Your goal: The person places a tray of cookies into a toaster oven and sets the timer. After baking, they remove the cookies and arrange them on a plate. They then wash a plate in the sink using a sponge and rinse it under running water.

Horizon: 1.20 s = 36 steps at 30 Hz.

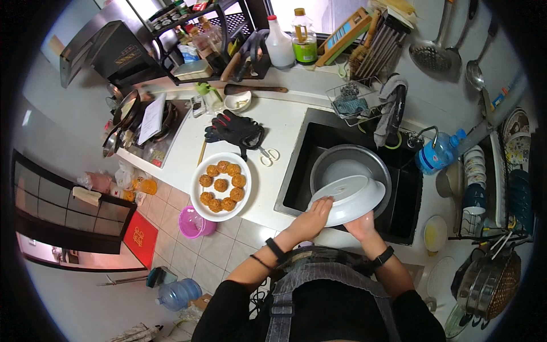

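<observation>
A white oval dish is tilted over the sink, its underside facing up. My left hand lies against its left side, and my right hand holds its lower edge; some fingers are hidden behind it. Below the dish, a round metal basin stands in the dark sink, with what looks like water inside. On the counter to the left, a white oval plate holds several browned balls of food. Black gloves and white-handled scissors lie behind that plate.
A wire basket with scrubbers and a draped grey cloth hang at the sink's back. A blue plastic bottle stands right of it, near stacked bowls. A small yellowish bowl sits at right; a pink bin stands on the floor.
</observation>
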Each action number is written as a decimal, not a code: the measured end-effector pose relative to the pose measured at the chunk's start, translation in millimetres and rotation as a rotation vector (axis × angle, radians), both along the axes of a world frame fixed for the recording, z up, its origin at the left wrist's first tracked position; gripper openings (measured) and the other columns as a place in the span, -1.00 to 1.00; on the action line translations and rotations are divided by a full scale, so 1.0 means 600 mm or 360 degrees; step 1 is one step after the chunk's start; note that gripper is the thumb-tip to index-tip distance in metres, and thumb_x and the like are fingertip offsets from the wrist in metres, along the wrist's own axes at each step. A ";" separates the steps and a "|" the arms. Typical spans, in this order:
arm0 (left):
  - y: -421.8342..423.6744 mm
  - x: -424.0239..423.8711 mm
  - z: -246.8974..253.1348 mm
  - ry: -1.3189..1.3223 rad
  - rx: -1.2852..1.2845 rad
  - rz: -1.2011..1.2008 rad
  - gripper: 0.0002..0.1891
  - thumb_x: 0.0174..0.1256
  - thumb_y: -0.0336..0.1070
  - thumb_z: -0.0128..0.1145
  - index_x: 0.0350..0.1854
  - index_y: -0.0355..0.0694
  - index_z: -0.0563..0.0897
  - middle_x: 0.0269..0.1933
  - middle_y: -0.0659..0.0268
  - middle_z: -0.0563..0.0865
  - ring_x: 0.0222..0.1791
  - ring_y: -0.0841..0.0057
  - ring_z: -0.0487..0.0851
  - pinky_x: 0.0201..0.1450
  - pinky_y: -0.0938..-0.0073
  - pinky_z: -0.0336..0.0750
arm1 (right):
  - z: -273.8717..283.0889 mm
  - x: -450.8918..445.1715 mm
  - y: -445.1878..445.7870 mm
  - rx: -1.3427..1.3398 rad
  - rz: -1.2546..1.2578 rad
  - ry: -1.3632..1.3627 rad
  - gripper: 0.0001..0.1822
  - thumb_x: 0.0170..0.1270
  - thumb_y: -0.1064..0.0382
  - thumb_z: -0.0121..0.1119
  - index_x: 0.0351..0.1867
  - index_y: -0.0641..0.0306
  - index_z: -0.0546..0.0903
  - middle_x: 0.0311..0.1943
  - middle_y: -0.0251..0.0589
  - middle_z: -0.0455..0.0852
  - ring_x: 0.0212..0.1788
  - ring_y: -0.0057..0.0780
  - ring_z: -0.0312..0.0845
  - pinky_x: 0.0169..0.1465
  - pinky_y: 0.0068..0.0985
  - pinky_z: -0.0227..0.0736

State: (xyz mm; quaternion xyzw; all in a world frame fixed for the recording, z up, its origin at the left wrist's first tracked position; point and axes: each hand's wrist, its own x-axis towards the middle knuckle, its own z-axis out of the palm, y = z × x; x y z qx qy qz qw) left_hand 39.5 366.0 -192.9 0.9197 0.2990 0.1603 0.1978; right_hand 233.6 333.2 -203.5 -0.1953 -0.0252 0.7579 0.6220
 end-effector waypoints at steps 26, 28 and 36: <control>-0.004 -0.032 -0.026 -0.0556 -0.0440 0.0292 -0.27 -0.01 -0.65 -0.03 0.34 -0.47 0.10 0.20 -0.16 0.32 0.26 -0.08 0.30 0.37 0.22 0.20 | 0.046 -0.048 0.002 0.0151 0.0309 -0.0397 -0.13 0.33 -0.49 -0.41 0.51 -0.03 -0.04 0.51 -0.17 -0.07 0.49 -0.11 -0.06 0.45 0.11 -0.20; -0.003 -0.045 -0.042 -0.0912 -0.1060 0.0550 -0.28 0.03 -0.61 -0.11 0.37 -0.41 0.08 0.19 -0.03 0.33 0.24 0.15 0.34 0.33 0.29 0.24 | 0.058 -0.051 0.015 0.0391 0.0559 -0.0976 -0.17 0.41 -0.41 -0.48 0.53 -0.02 -0.24 0.55 -0.20 -0.29 0.55 -0.18 -0.27 0.49 0.02 -0.32; -0.011 -0.072 -0.021 -0.1853 -0.2180 0.0963 -0.71 0.15 -0.53 -0.06 -0.05 -0.36 0.45 -0.14 0.19 0.59 -0.13 0.35 0.62 0.02 0.27 0.56 | 0.111 -0.080 0.038 0.0737 0.0462 -0.3307 -0.42 0.38 0.03 0.04 0.40 0.04 0.29 0.46 -0.01 0.11 0.48 0.14 -0.11 0.39 0.13 -0.07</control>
